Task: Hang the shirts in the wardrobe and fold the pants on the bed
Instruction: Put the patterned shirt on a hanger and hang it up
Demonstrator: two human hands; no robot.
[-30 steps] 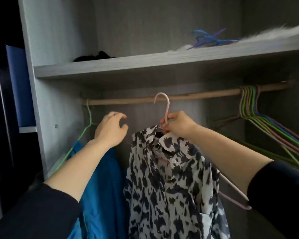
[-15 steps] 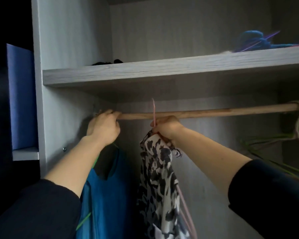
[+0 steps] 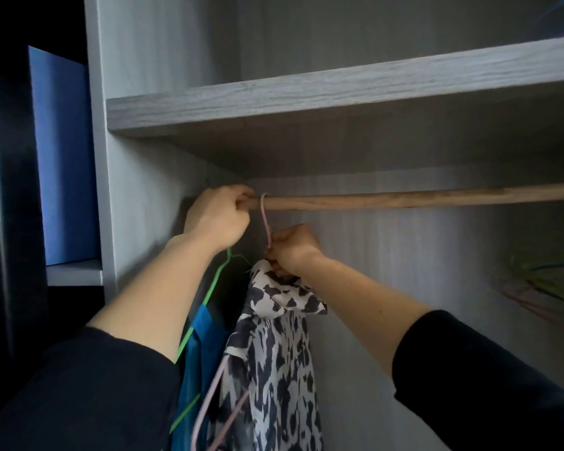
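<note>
Though unclear, shirt (image 3: 274, 353) under right grip (image 3: 290, 249)

My left hand (image 3: 217, 219) grips the wooden rail (image 3: 404, 200) at its left end. The pink hanger (image 3: 264, 213) has its hook over the rail, just beside that hand. My right hand (image 3: 293, 249) pinches the hanger neck at the collar of the black-and-white patterned shirt (image 3: 274, 353) hanging from it. A blue shirt (image 3: 205, 353) on a green hanger (image 3: 219, 275) hangs just left of it, partly behind my left forearm. Grey shelf (image 3: 306, 96) above.
</note>
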